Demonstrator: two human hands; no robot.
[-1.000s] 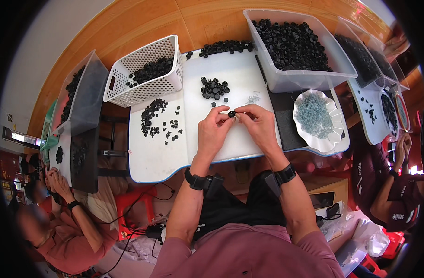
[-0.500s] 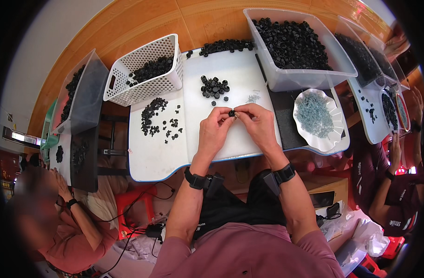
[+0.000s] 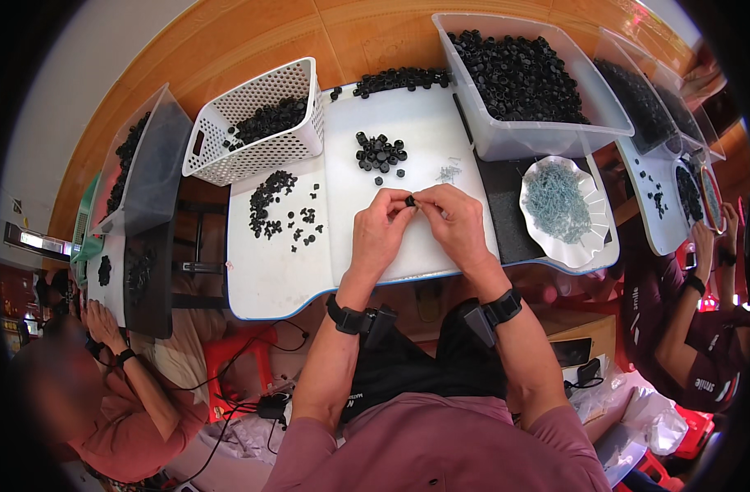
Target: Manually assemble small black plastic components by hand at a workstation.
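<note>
Over the white board on the table, my left hand (image 3: 378, 232) pinches a small round black plastic cap (image 3: 409, 201) between thumb and fingertips. My right hand (image 3: 457, 225) meets it from the right, thumb and forefinger pressed together against the cap; whatever they hold is too small to make out. Just beyond my fingers lies a loose pile of black caps (image 3: 380, 153). Right of that pile are a few thin, silvery screw-like pieces (image 3: 449, 174). Small black knob-like parts (image 3: 268, 201) are scattered on the board's left side.
A white perforated basket (image 3: 219, 166) of black parts stands far left; a clear bin (image 3: 539, 141) of black caps, far right. A scalloped white dish (image 3: 598, 215) holds thin bluish metal pieces. Co-workers sit either side, one person's hands (image 3: 104, 326) at the left table. Cables (image 3: 227, 394) hang below.
My hands stay at nearly the same spot, still on the cap, with the right fingers slightly shifted. Hands of the co-workers on both sides have moved.
</note>
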